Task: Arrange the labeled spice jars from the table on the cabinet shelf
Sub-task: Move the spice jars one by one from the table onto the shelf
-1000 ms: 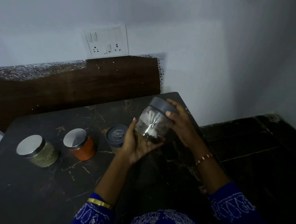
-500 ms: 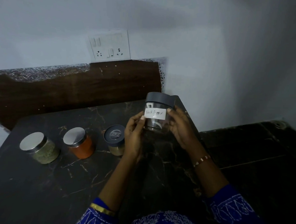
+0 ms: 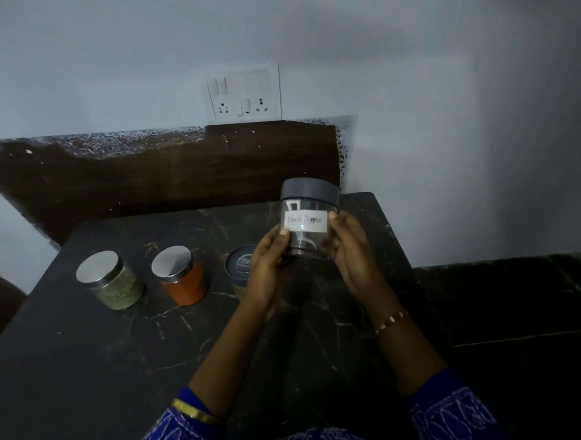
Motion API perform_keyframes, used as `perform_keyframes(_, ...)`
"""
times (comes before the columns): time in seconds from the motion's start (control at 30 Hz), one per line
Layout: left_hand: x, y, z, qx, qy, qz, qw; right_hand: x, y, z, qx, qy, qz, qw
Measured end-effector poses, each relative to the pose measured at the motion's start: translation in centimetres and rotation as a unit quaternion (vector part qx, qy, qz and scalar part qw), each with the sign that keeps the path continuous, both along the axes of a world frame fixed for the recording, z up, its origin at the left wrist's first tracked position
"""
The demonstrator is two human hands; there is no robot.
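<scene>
Clear jar: a see-through black pepper jar (image 3: 307, 220) with a dark grey lid, held upright above the far right part of the worktop (image 3: 73, 360), its white handwritten label turned toward the camera.
Left hand: the left hand (image 3: 266, 272) grips the jar's left side, thumb tip pressed on the lower left corner of the label.
Right hand: the right hand (image 3: 351, 253) curls round the jar's right side, fingertip at the label's right edge.
Step in hand: by my reading, the label is being checked with the first jar lifted off the worktop; none looks shelved yet.
Next move: the jar has to be carried to the cabinet shelf, which is not in view, so the person must turn to find it; keeping the jar upright and label outward would suit an ordered row.
Jars counted: four in all, one held and three standing in a row on the worktop.
Steel-lidded: two, the green spice jar (image 3: 116, 281) at left and the orange spice jar (image 3: 182, 276) beside it.
Grey-lidded: two, the held one and the grey-lidded jar (image 3: 241, 271), partly hidden behind the left hand.
Labels on the three: not visible from here.
</scene>
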State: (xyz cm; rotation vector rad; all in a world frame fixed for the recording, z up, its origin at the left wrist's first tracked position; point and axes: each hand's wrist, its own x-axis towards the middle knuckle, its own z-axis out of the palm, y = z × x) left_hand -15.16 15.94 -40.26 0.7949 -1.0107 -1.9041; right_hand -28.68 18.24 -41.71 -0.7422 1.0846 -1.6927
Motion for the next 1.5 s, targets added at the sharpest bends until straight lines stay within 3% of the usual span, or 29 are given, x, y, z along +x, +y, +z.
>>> perform_keyframes(0.1,0.5,-1.2,1.6,-0.034,-0.006,0.018,0.999,1.3,-1.7,2.1,-0.02,0.036,0.014,0.999)
perform_keyframes(0.33,2.1,-6.1,10.1,-0.211,-0.046,0.053,0.975,2.4,-6.0,11.4,-0.106,0.159,0.004,0.982)
perform_keyframes(0.57,1.8,-10.3,22.8,-0.407,-0.047,0.078,0.909,1.8,-8.8,24.7,-0.193,0.25,-0.099,0.943)
perform_keyframes(0.77,1.7,-12.2,32.8,-0.516,-0.045,0.094,0.85,1.4,-9.4,34.4,-0.268,0.276,-0.113,0.916)
perform_keyframes(1.03,-1.4,-15.5,41.1,-0.55,-0.06,0.134,0.822,-0.6,-12.4,42.9,-0.297,0.336,-0.166,0.878)
perform_keyframes(1.27,-4.5,-19.5,44.5,-0.551,-0.06,0.159,0.817,-2.7,-16.2,45.4,-0.271,0.402,-0.163,0.859)
perform_keyframes(1.4,-7.3,-23.5,45.5,-0.554,-0.104,0.169,0.808,-4.9,-19.8,46.5,-0.251,0.447,-0.183,0.839)
perform_keyframes(1.5,-7.3,-24.8,45.5,-0.573,-0.153,0.192,0.782,-5.1,-20.7,47.1,-0.197,0.509,-0.207,0.812)
